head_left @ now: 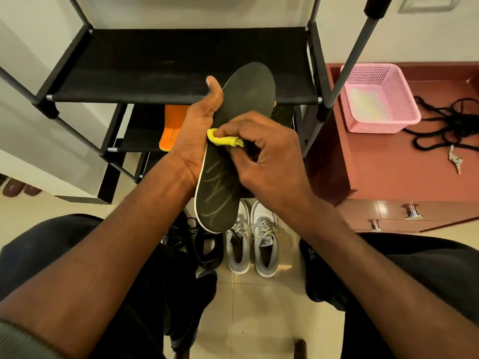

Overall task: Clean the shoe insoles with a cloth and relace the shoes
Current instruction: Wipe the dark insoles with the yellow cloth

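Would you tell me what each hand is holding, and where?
Left hand grips the dark insole along its left edge; right hand pinches a yellow cloth against it.

A home, likely an entryway: a black shoe rack (181, 71) against a pale wall, sneakers (250, 244) on tiled floor (259, 307), and a reddish drawer cabinet (388, 177) holding keys (455, 161) and a pink basket (375, 97).

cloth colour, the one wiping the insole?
Yellow cloth, pinched in the right hand; head view.
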`<state>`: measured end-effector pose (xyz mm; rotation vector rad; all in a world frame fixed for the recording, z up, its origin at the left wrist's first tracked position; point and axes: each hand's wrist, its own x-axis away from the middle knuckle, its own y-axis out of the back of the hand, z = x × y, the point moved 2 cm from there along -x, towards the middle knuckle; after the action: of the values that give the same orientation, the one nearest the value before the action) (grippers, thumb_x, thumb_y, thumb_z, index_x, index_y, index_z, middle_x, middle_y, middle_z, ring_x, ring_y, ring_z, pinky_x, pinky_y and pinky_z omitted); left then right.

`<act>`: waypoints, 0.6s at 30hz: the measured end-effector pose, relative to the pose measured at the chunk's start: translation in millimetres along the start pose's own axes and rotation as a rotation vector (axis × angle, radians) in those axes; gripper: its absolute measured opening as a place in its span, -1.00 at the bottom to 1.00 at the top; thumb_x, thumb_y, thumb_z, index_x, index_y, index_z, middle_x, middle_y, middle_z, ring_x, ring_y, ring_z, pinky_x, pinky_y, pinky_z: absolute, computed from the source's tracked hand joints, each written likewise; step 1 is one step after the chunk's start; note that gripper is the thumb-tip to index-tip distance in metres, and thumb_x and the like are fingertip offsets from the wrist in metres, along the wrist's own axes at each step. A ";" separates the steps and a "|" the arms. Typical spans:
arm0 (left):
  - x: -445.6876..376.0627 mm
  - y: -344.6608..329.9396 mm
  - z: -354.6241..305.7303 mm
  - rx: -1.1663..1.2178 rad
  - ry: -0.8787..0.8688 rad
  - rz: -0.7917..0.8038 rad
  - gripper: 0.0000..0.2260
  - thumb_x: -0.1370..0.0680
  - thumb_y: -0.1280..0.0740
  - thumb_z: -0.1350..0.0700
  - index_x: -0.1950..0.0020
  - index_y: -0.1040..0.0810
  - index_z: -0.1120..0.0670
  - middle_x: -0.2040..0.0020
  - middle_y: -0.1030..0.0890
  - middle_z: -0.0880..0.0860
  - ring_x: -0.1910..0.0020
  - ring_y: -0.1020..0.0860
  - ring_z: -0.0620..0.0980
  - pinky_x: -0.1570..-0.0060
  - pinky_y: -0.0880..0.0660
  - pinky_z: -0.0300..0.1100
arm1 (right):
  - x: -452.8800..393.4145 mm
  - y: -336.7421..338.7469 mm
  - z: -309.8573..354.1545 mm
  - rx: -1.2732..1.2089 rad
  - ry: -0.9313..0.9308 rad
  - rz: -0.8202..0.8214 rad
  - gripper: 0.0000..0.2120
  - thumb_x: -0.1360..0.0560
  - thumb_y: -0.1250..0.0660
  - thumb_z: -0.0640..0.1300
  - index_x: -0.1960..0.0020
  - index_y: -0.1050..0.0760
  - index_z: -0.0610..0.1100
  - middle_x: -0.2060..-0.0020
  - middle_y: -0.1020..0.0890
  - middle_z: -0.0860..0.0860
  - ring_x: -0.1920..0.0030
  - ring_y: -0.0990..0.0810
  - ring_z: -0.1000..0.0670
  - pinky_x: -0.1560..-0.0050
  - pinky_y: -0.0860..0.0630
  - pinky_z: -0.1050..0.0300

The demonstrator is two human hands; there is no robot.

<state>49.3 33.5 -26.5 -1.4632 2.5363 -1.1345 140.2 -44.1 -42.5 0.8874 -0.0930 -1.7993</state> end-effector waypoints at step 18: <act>-12.8 12.7 0.7 -0.118 -0.058 -0.057 -0.48 -0.75 -0.06 -0.13 -0.35 -0.53 0.29 -0.16 -0.69 0.23 -0.13 -0.69 0.11 -0.10 -0.66 -0.07 | -2.0 -2.7 5.4 0.041 -0.005 -0.069 -0.81 -0.48 -0.45 -0.38 -0.04 -0.73 -0.20 0.02 -0.71 0.00 -0.02 -0.67 0.10 -0.15 -0.62 0.09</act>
<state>47.2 46.6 -38.8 -1.5786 2.5788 -0.9478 135.1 -43.1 -38.9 0.9247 -0.1041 -1.8698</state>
